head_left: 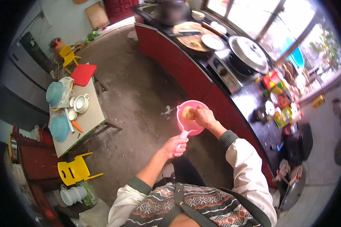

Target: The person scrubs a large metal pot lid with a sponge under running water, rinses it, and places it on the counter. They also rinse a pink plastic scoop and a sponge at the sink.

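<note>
A pink plastic water dipper point(194, 129) is held out in front of my body, its round bowl facing up. My left hand point(174, 146) is closed around its handle. Over the bowl, my right hand point(204, 116) grips a pale yellow, rounded piece of food point(187, 113), possibly a peeled potato. That piece sits inside the rim, by the bowl's left wall. Whether the dipper contains water, I cannot tell.
Along the right runs a dark counter point(241, 104) with red cabinets, a lidded pot point(248, 53) on a stove, a cutting board point(191, 34) with a knife, and a white plate point(213, 42). At left stand a table point(88, 113) with blue baskets and a yellow chair point(74, 171).
</note>
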A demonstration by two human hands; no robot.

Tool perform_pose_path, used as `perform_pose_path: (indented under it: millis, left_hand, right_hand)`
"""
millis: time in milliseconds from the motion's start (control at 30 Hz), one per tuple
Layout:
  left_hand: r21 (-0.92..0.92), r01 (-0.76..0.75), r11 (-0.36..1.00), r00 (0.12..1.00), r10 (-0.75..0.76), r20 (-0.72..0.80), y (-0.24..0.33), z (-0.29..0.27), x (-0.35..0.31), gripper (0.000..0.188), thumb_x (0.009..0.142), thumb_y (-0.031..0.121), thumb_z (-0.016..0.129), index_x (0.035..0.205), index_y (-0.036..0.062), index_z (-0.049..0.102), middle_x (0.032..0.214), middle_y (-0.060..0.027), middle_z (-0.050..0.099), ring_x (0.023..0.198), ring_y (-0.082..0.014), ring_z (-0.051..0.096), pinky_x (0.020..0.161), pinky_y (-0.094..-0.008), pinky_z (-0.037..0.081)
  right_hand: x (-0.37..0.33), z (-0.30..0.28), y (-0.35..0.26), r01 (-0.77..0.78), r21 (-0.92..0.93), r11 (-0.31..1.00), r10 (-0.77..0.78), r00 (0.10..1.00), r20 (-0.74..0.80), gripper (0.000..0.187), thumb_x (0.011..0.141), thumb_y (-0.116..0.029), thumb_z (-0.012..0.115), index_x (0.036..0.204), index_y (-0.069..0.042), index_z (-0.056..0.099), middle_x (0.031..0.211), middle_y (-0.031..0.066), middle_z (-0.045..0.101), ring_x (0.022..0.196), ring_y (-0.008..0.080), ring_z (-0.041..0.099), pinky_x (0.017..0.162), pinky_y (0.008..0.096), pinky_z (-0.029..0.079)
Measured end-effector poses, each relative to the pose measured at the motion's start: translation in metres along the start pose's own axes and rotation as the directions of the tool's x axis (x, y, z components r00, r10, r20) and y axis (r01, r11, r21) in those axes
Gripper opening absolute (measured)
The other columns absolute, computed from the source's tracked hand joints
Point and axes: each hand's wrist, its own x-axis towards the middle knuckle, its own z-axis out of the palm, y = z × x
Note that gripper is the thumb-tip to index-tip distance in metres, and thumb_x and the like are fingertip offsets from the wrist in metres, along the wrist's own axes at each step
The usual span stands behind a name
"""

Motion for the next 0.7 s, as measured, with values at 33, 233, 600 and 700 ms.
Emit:
perform_pose_path:
  millis: [33, 233, 600, 700]
  left_hand:
    - [0.005, -0.026, 1.000, 0.999, 0.027, -0.038, 0.024, -0.008, 0.003, 0.013, 0.092, 0.013, 0.058, 0.098, 0.0134, 0.046, 0.063, 0.0022, 0.043, 0.040, -0.0041, 0.035, 0.030, -0.0196, 0.027]
    - [0.153, -0.132, 0.979, 0.985, 0.148, -0.092, 0.194, -0.034, 0.035, 0.012, 0.092, 0.011, 0.056, 0.097, 0.0128, 0.046, 0.063, 0.0012, 0.043, 0.039, -0.0045, 0.034, 0.030, -0.0205, 0.026]
    - [-0.093, -0.276, 0.957, 0.956, 0.263, -0.133, 0.484, -0.133, 0.040, 0.014, 0.091, 0.013, 0.059, 0.091, 0.0129, 0.045, 0.058, 0.0020, 0.042, 0.037, -0.0066, 0.036, 0.029, -0.0226, 0.027]
    - [-0.061, -0.297, 0.953, 0.943, 0.282, -0.177, 0.568, -0.172, 0.044, 0.007, 0.092, 0.011, 0.056, 0.096, 0.0094, 0.050, 0.060, 0.0022, 0.044, 0.038, -0.0059, 0.035, 0.030, -0.0223, 0.027]
  right_hand:
    - [0.035, -0.013, -0.015, -0.090, 0.105, 0.990, 0.091, 0.996, -0.003, 0.029, 0.079, -0.032, 0.065, 0.104, -0.019, 0.069, 0.096, 0.0123, 0.068, 0.092, 0.0320, 0.065, 0.079, 0.0418, 0.052]
    - [0.238, 0.052, -0.015, 0.072, 0.368, 0.927, -0.030, 0.992, -0.120, 0.023, 0.079, -0.020, 0.066, 0.102, -0.019, 0.068, 0.086, 0.0108, 0.065, 0.084, 0.0273, 0.063, 0.076, 0.0354, 0.051]
    - [0.545, -0.036, -0.092, 0.184, 0.357, 0.916, -0.111, 0.970, -0.215, 0.042, 0.081, -0.026, 0.067, 0.121, -0.014, 0.062, 0.114, 0.0138, 0.066, 0.105, 0.0301, 0.064, 0.091, 0.0406, 0.049]
    - [0.640, -0.029, -0.097, -0.013, 0.740, 0.673, 0.111, 0.990, -0.084, 0.047, 0.083, -0.012, 0.063, 0.129, -0.008, 0.056, 0.112, 0.0153, 0.066, 0.101, 0.0256, 0.065, 0.088, 0.0329, 0.051]
